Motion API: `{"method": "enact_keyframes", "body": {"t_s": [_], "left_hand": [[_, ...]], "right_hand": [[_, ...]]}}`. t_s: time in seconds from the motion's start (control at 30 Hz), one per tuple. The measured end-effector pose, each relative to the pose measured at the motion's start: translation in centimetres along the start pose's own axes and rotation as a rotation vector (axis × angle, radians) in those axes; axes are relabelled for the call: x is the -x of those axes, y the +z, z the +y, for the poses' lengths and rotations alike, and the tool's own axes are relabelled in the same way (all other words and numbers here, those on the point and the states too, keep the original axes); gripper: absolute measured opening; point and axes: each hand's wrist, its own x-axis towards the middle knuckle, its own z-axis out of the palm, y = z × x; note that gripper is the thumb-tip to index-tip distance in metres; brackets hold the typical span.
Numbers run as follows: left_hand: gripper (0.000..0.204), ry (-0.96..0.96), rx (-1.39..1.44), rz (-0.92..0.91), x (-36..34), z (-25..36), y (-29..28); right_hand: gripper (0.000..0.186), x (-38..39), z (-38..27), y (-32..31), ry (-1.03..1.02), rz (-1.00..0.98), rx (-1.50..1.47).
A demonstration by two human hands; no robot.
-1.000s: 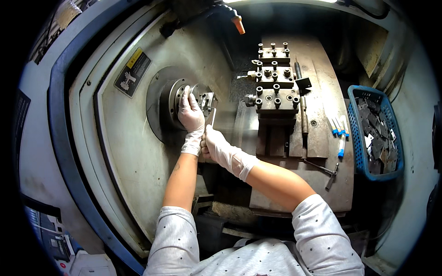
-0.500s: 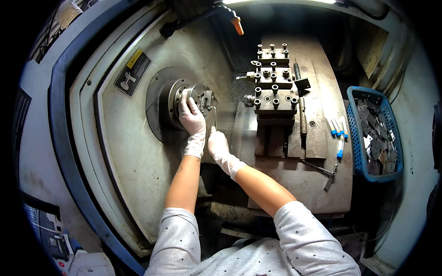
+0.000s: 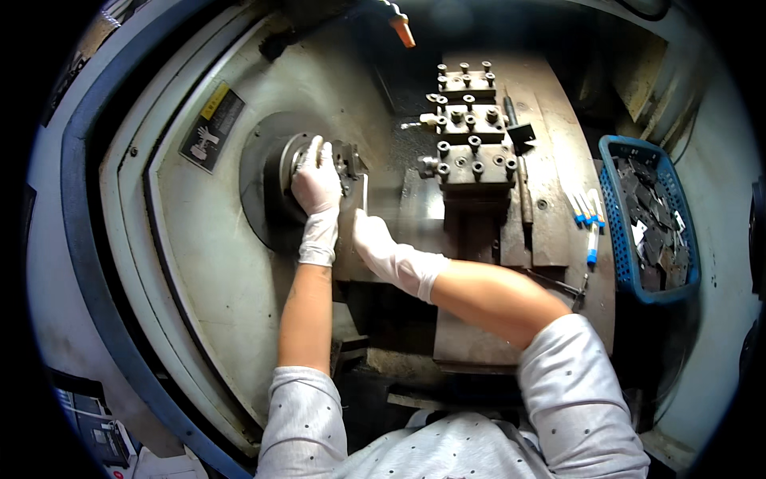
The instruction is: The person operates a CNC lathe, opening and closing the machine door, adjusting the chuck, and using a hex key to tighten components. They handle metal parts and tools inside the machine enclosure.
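Note:
My left hand (image 3: 317, 185), in a white glove, grips the round metal chuck (image 3: 286, 166) of a lathe, its fingers lying over the rim and face. Close to its right, my gloved right hand (image 3: 373, 242) is closed around the lower part of a thin L-shaped hex key (image 3: 365, 191). The key's upper end meets the jaw fixture (image 3: 352, 164) on the chuck face. My left hand covers part of the chuck, and the exact contact of the key's tip is too small to make out.
Several bolted tool holders (image 3: 477, 166) stand on the slide right of the chuck. An orange coolant nozzle (image 3: 404, 32) hangs above. Blue-capped tubes (image 3: 592, 243) and a T-handled wrench (image 3: 581, 292) lie on the slide; a blue basket (image 3: 611, 203) holds dark metal plates.
My right forearm has swung outward to the right, with the elbow farther out. The hex key stands more upright. My left hand stays on the chuck while the whole view shifts slightly.

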Motion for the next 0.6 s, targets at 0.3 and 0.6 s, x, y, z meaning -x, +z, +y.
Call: {"method": "enact_keyframes", "body": {"t_s": [0.3, 0.6], "left_hand": [[0.021, 0.027, 0.116, 0.206, 1.7, 0.2, 0.4], [0.018, 0.096, 0.135, 0.278, 1.7, -0.8, 0.7]], "right_hand": [[0.047, -0.5, -0.4, -0.4, -0.100, -0.008, -0.007], [0.042, 0.0, -1.3, -0.6, 0.138, -0.153, -0.101]]}}
